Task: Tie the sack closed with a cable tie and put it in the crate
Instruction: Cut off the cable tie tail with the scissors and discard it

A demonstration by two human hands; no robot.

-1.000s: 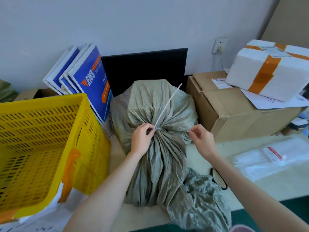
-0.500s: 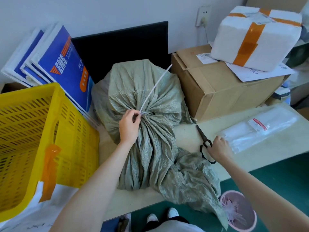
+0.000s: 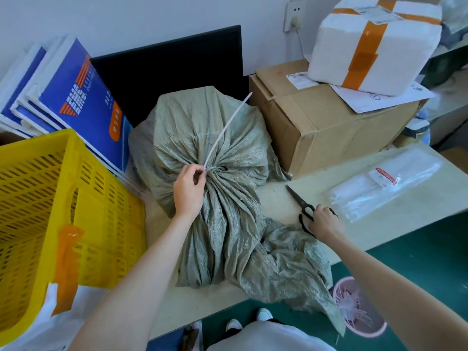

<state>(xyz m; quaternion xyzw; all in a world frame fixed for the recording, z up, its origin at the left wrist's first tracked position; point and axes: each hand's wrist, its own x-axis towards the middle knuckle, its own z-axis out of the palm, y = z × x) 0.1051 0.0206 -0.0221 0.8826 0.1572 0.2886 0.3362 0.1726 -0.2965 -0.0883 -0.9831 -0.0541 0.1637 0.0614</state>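
Note:
A grey-green woven sack lies on the table, its neck gathered and cinched by a white cable tie whose long free end sticks up and to the right. My left hand pinches the tie's head at the gathered neck. To the right, my right hand grips the handles of black scissors that lie on the table, blades pointing away to the upper left. The yellow slotted crate stands at the left, beside the sack.
A cardboard box with a taped white foam box on it stands behind right. A clear bag of cable ties lies at the right. Blue folders and a black panel lean at the wall. A pink bin sits on the floor.
My right hand left the sack's neck, moved down to the right and took hold of the scissors' handles. The left hand stayed on the tie. The view tilted downward.

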